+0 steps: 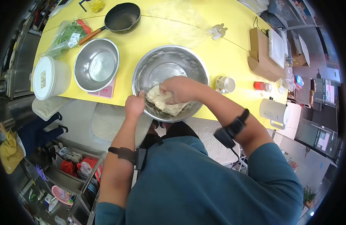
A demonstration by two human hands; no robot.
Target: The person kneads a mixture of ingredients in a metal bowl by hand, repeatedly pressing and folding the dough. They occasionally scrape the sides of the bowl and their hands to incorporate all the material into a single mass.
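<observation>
A large steel bowl (202, 67) sits at the table's near edge, with pale, rough dough (171, 108) in its near half. My right hand (179, 89) reaches in from the right, its fingers curled and pressed into the dough. Some fingertips are hidden in it. At the bowl's left side, my left hand (135, 105) grips the rim, thumb up along the wall. Floury residue clings to the inside of the bowl.
To the left stand a smaller steel bowl (81, 67) on a pink scale (106, 92), a lidded white bucket (60, 80) and a frying pan (122, 17). On the right are a mug (226, 84), a red-labelled jar (261, 86), a white pitcher (272, 111) and a cardboard box (261, 62). Another person (30, 137) is at far left.
</observation>
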